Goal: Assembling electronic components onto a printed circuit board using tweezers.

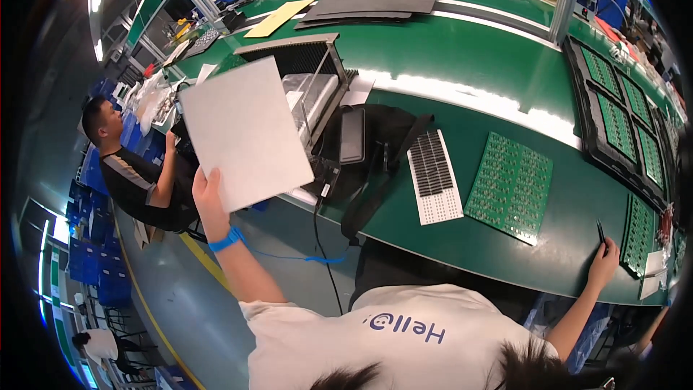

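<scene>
My left hand grips a flat white board by its lower edge, raised off to the left of the bench, with the thumb on its face. A blue wrist strap with a thin cord circles that wrist. Black tweezers point upward from my closed right hand at the bench's front right. Between the hands lie a green circuit board panel and, left of it, a white sheet of black stickers, partly used. Another green circuit board lies right of my right hand.
A black tray holds several green circuit boards at the right. A slotted rack, a black bag and a dark flat device stand left of centre. Dark sheets lie farther back. A co-worker sits at the left.
</scene>
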`<act>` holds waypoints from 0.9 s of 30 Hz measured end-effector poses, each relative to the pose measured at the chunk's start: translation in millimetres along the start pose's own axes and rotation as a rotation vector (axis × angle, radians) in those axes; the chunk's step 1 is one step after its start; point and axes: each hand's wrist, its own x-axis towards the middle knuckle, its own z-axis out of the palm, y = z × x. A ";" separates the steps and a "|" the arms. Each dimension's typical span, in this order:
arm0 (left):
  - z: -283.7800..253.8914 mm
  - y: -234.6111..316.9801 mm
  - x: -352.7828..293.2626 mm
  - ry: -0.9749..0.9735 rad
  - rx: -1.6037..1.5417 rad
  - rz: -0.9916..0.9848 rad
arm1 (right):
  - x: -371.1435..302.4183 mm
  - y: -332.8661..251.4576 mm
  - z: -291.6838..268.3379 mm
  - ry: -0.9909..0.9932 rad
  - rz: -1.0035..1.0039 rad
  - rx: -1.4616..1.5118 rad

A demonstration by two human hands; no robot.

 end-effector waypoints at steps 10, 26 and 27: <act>-35.2 -38.5 135.1 -0.429 0.178 -0.419 | -6.4 22.6 -14.9 0.027 -0.070 -0.006; 120.6 72.7 -77.0 -0.978 0.542 0.214 | -38.2 -101.5 -75.0 0.179 -0.249 -0.077; 139.3 66.4 -96.6 -1.094 0.518 0.273 | -41.9 -121.4 -84.6 0.132 -0.299 -0.049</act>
